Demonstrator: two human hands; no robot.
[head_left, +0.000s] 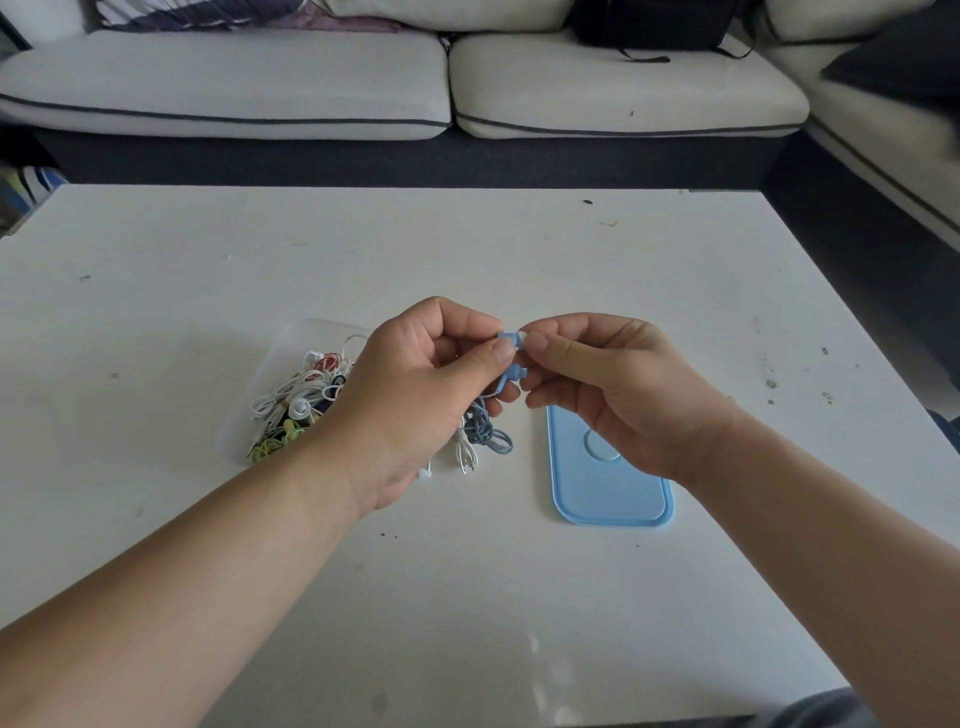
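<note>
Head view looks down on a pair of blue earphones (508, 340) held up over the white table (467, 249), right between the two hands. Their length runs from the buds at the top down toward the person, and the grey-blue cord ends in a loose coil on the tabletop below the left hand (415, 384). That hand pinches the upper bud between thumb and forefinger, its other fingers curled in. The right hand (613, 384) pinches the same bud from the other side, fingertips almost meeting the left's. A second bud hangs just beneath, by the right hand's lower fingers.

Fingertips cover most of the upper bud, so which way its tip faces is hard to tell. The left wrist hides part of the cord and the near corner of a clear box (291, 338) of tangled earphones. White earphones (464, 452) lie beside the coil, partly under the palm. A blue lid (610, 493) lies flat beneath the right wrist.
</note>
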